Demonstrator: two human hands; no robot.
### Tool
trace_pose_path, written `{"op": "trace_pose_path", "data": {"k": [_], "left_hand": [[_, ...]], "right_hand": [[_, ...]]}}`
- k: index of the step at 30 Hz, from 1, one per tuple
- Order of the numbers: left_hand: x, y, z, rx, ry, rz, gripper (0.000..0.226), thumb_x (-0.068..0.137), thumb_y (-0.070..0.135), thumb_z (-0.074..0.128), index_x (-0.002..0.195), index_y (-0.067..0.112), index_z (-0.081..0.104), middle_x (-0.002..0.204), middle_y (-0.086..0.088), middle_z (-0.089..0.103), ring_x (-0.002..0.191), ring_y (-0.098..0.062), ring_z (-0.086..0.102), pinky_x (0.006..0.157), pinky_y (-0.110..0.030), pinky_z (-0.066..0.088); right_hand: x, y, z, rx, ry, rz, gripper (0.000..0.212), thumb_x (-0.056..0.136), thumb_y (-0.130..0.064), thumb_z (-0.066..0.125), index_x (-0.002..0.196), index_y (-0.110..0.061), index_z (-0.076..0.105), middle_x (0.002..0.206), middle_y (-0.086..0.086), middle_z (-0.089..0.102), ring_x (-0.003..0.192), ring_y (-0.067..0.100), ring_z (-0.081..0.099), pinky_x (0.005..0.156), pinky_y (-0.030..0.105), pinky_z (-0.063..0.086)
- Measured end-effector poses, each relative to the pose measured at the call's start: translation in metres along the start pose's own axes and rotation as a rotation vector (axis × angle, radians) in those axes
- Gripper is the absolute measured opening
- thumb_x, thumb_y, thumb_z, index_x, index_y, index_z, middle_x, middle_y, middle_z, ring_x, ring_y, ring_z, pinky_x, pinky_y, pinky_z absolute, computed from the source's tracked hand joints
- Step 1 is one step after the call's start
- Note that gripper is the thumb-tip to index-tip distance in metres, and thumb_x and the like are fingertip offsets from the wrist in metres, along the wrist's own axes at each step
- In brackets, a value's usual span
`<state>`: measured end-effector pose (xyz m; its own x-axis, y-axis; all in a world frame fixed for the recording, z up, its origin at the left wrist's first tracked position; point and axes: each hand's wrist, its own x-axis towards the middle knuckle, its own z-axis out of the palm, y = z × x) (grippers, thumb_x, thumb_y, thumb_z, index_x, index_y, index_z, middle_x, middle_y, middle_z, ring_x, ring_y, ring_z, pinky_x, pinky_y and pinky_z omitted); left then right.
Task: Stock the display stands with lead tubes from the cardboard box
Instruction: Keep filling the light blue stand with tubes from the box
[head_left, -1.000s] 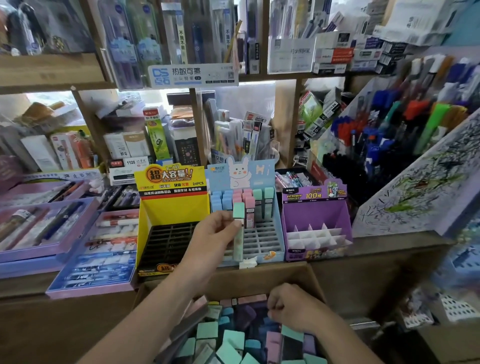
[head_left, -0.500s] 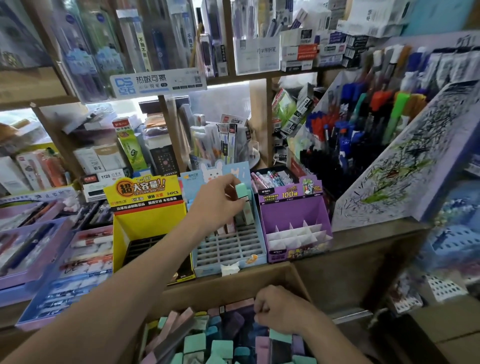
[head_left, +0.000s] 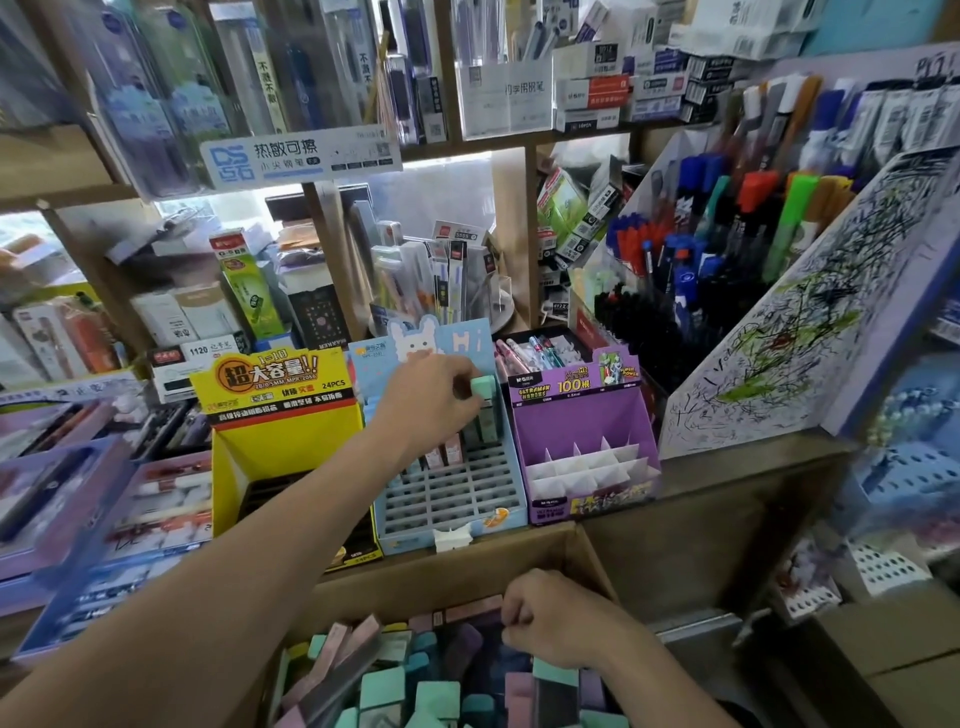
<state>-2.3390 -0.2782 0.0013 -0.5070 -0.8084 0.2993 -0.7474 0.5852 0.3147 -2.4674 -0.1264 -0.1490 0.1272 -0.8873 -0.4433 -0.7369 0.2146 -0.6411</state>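
wood shelf (head_left: 737, 467), yellow stand (head_left: 280, 447), blue stand (head_left: 452, 493), purple stand (head_left: 582, 431), L-R

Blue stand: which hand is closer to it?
Left. The left hand pinches a green tube over the blue stand; the right hand is down in the box.

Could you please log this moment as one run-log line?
left hand pinches green-capped lead tube at back row of blue stand | right hand curled among tubes in cardboard box

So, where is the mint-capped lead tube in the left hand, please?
Head view: left hand pinches the tube at the back right of the blue grid stand, beside the purple stand.
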Motion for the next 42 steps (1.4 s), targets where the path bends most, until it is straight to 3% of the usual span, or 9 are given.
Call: {"op": "trace_pose_path", "data": {"k": [7, 11, 16, 25, 28, 32, 37, 42], "left_hand": [[0.005, -0.002, 0.001, 0.068, 0.011, 0.035, 0.012, 0.084, 0.030, 0.070, 0.093, 0.023, 0.072, 0.083, 0.001, 0.070, 0.092, -0.026, 0.061, 0.091, -0.039, 0.044], [0.006, -0.003, 0.003, 0.123, -0.007, 0.059, 0.018, 0.086, 0.033, 0.070, 0.102, 0.024, 0.070, 0.089, 0.002, 0.072, 0.097, -0.024, 0.061, 0.095, -0.040, 0.040], [0.007, -0.001, 0.011, 0.139, 0.042, 0.038, 0.018, 0.086, 0.035, 0.072, 0.102, 0.027, 0.069, 0.081, 0.010, 0.067, 0.093, -0.023, 0.063, 0.094, -0.040, 0.036], [0.003, -0.001, 0.023, 0.262, 0.089, 0.051, 0.026, 0.086, 0.034, 0.071, 0.104, 0.022, 0.057, 0.092, 0.002, 0.073, 0.098, -0.024, 0.061, 0.096, -0.038, 0.032], [-0.001, 0.000, 0.020, 0.219, 0.080, 0.046, 0.032, 0.087, 0.035, 0.072, 0.109, 0.020, 0.055, 0.094, 0.003, 0.074, 0.100, -0.024, 0.061, 0.096, -0.039, 0.033], [-0.012, 0.001, 0.008, 0.075, 0.136, 0.060, 0.022, 0.089, 0.020, 0.071, 0.108, 0.020, 0.059, 0.097, 0.005, 0.075, 0.101, -0.022, 0.061, 0.095, -0.039, 0.039], [-0.050, -0.001, -0.012, -0.042, 0.208, 0.068, 0.017, 0.090, 0.012, 0.069, 0.103, 0.021, 0.064, 0.090, 0.008, 0.069, 0.094, -0.017, 0.059, 0.084, -0.039, 0.052], [-0.112, -0.018, -0.018, -0.139, 0.144, 0.002, 0.014, 0.090, 0.013, 0.069, 0.099, 0.023, 0.063, 0.088, 0.010, 0.064, 0.084, -0.008, 0.060, 0.073, -0.030, 0.055]], "right_hand": [[0.001, 0.001, 0.000, -0.002, -0.002, -0.002, 0.018, 0.095, -0.029, 0.070, 0.111, -0.020, 0.071, 0.115, -0.002, 0.070, 0.102, 0.014, 0.066, 0.096, 0.036, 0.057], [0.002, 0.001, 0.001, -0.003, -0.005, -0.001, 0.019, 0.095, -0.029, 0.069, 0.111, -0.020, 0.071, 0.114, -0.002, 0.070, 0.101, 0.014, 0.067, 0.096, 0.038, 0.057], [0.003, 0.002, 0.001, 0.000, -0.001, 0.001, 0.016, 0.093, -0.029, 0.070, 0.107, -0.022, 0.071, 0.111, -0.004, 0.070, 0.100, 0.013, 0.067, 0.096, 0.038, 0.057], [0.000, 0.001, 0.001, 0.002, -0.003, -0.011, 0.006, 0.095, -0.027, 0.069, 0.101, -0.028, 0.068, 0.106, -0.008, 0.067, 0.098, 0.011, 0.065, 0.093, 0.036, 0.057], [-0.001, 0.000, 0.001, 0.003, 0.000, -0.015, 0.008, 0.095, -0.026, 0.069, 0.104, -0.026, 0.068, 0.109, -0.006, 0.067, 0.099, 0.012, 0.065, 0.094, 0.036, 0.056], [-0.002, 0.000, 0.002, 0.003, 0.031, -0.026, 0.011, 0.096, -0.025, 0.068, 0.107, -0.022, 0.070, 0.108, -0.006, 0.068, 0.098, 0.012, 0.065, 0.092, 0.035, 0.057], [-0.003, 0.000, 0.006, 0.054, 0.133, -0.055, 0.008, 0.097, -0.026, 0.065, 0.100, -0.030, 0.070, 0.101, -0.010, 0.070, 0.094, 0.006, 0.066, 0.086, 0.031, 0.058], [-0.004, -0.004, 0.007, 0.034, 0.182, -0.115, 0.012, 0.098, -0.027, 0.064, 0.096, -0.037, 0.070, 0.099, -0.014, 0.068, 0.093, 0.003, 0.064, 0.083, 0.027, 0.057]]}}
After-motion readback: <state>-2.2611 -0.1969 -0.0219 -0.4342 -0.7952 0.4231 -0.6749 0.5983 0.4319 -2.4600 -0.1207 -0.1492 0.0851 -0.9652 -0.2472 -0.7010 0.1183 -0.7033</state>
